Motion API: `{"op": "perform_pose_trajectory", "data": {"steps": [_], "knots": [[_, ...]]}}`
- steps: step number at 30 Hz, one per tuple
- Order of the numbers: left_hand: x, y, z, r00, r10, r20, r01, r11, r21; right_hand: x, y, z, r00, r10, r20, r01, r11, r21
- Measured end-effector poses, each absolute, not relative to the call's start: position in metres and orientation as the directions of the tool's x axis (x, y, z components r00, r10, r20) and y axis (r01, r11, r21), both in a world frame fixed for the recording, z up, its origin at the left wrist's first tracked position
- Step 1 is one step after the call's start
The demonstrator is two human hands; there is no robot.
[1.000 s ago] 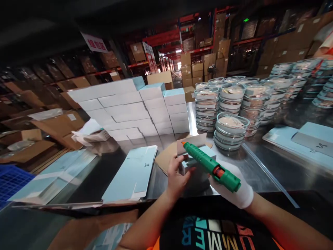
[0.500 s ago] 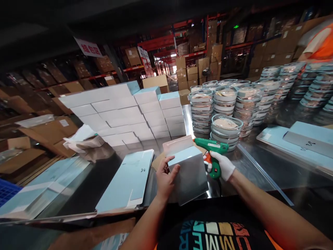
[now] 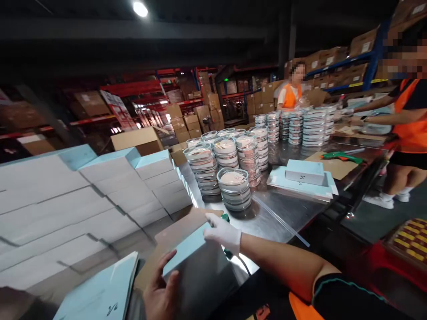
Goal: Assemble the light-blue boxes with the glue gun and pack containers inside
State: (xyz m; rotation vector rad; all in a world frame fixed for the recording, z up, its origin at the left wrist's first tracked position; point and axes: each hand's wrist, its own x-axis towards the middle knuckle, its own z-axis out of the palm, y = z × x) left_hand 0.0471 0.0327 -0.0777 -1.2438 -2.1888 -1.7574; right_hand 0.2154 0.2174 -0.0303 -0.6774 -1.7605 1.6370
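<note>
Head view. My bare left hand [image 3: 163, 291] grips the near left corner of the pale blue box [image 3: 196, 262], fingers curled onto its top face, thumb along its edge. My gloved right hand [image 3: 223, 233] lies over the box's far corner, fingers bent down against it; whether they pinch the cardboard or only press on it I cannot tell. The box sits tilted on the steel table [image 3: 283, 209], close to my body, its grey side turned towards me.

Room is tight on my left: the wall of stacked white boxes [image 3: 100, 195] runs right up beside the box, and a flat blue carton blank [image 3: 96, 293] lies just in front of my left hand. Ahead, the stacks of lidded round dishes [image 3: 233, 189] stand near my right hand. To the right of them the table is bare up to a pile of flat blue cartons [image 3: 303, 178], and the table edge runs diagonally past my right forearm.

Only a scrap of a green tool [image 3: 226, 218] shows behind my glove; the rest is covered. My left wrist is cut off by the bottom frame. A second green glue gun [image 3: 340, 156] lies far off on cardboard, beside a person in an orange vest [image 3: 407, 120].
</note>
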Motion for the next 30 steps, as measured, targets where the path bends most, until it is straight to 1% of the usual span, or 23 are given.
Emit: {"op": "perform_pose_trajectory", "data": {"steps": [3, 5, 6, 8, 9, 10, 11, 12, 14, 16, 19, 23, 26, 27, 30], "knots": [[0.038, 0.029, -0.086, -0.620, 0.573, 0.536, 0.655, 0.002, 0.755, 0.214, 0.207, -0.032, -0.702, 0.704, 0.107, -0.018, 0.132, -0.991], [0.040, 0.028, -0.088, -0.601, 0.572, 0.559, 0.661, -0.039, 0.750, 0.222, 0.208, -0.034, -0.741, 0.651, 0.162, -0.058, 0.179, -0.982], [0.045, 0.028, -0.088, -0.598, 0.545, 0.588, 0.649, -0.100, 0.754, 0.228, 0.210, -0.035, -0.760, 0.609, 0.226, -0.094, 0.241, -0.966], [0.060, 0.030, -0.083, -0.600, 0.466, 0.650, 0.589, -0.292, 0.753, 0.243, 0.213, -0.037, -0.773, 0.493, 0.399, -0.194, 0.415, -0.889], [0.067, 0.032, -0.079, -0.621, 0.384, 0.683, 0.546, -0.413, 0.729, 0.249, 0.215, -0.038, -0.764, 0.434, 0.477, -0.239, 0.497, -0.834], [0.073, 0.035, -0.075, -0.617, 0.368, 0.696, 0.496, -0.504, 0.707, 0.255, 0.216, -0.038, -0.751, 0.381, 0.539, -0.282, 0.553, -0.784], [0.075, 0.038, -0.069, -0.594, 0.365, 0.717, 0.476, -0.560, 0.679, 0.259, 0.218, -0.039, -0.738, 0.341, 0.582, -0.325, 0.577, -0.750], [0.074, 0.040, -0.064, -0.545, 0.364, 0.755, 0.494, -0.589, 0.640, 0.261, 0.220, -0.039, -0.735, 0.306, 0.605, -0.360, 0.581, -0.730], [0.064, 0.042, -0.057, -0.398, 0.409, 0.821, 0.563, -0.598, 0.570, 0.262, 0.223, -0.039, -0.746, 0.225, 0.627, -0.414, 0.580, -0.702], [0.051, 0.042, -0.052, -0.258, 0.450, 0.855, 0.604, -0.616, 0.506, 0.258, 0.225, -0.037, -0.757, 0.183, 0.627, -0.420, 0.599, -0.682], [0.039, 0.039, -0.047, -0.096, 0.500, 0.861, 0.638, -0.633, 0.439, 0.254, 0.223, -0.031, -0.755, 0.149, 0.638, -0.436, 0.613, -0.659], [0.038, 0.034, -0.035, -0.017, 0.524, 0.851, 0.623, -0.660, 0.419, 0.255, 0.216, -0.022, -0.717, 0.127, 0.686, -0.487, 0.612, -0.622], [0.040, 0.031, -0.024, 0.074, 0.550, 0.832, 0.640, -0.666, 0.383, 0.260, 0.215, -0.026, -0.725, 0.108, 0.680, -0.470, 0.645, -0.603], [0.041, 0.031, -0.021, 0.117, 0.562, 0.819, 0.652, -0.665, 0.364, 0.262, 0.216, -0.031, -0.734, 0.115, 0.669, -0.448, 0.659, -0.605], [0.044, 0.033, -0.016, 0.215, 0.576, 0.789, 0.680, -0.668, 0.302, 0.266, 0.216, -0.054, -0.777, 0.227, 0.587, -0.298, 0.689, -0.661]]}}
